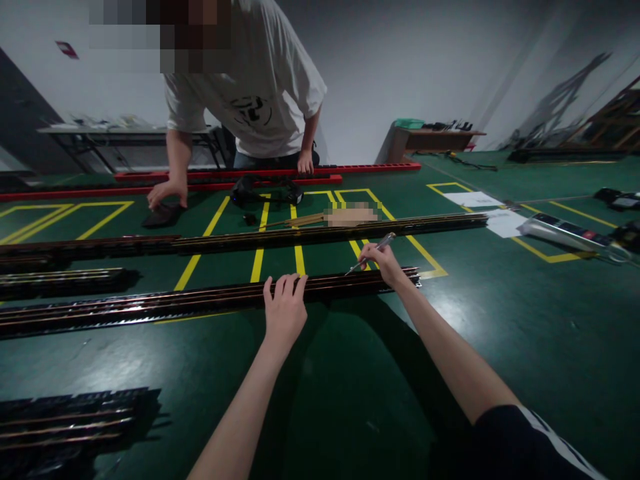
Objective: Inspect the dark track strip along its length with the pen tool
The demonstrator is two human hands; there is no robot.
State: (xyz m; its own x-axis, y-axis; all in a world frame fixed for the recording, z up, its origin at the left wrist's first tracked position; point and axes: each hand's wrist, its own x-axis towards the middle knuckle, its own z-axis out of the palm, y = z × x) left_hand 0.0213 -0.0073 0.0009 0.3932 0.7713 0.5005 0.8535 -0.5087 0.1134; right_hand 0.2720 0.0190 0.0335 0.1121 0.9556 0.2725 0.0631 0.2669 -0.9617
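A bundle of long, glossy dark strips (150,303) lies across the green surface in front of me. My left hand (287,310) rests on it palm down, fingers a little apart over the strips. To the right, my right hand (383,263) grips a slim silver pen-like tool (385,241) between thumb and fingers. The tool's thin tip points down and left, close above or on the strips; contact is unclear. Behind runs a second long row of dark strips (300,235).
Across from me a person in a white shirt (260,87) leans over, one hand (170,193) on a dark object. Red rails (370,167) lie beyond yellow floor lines. More strips (75,427) sit at lower left. White papers (505,222) and a silver-black device (565,230) are at right.
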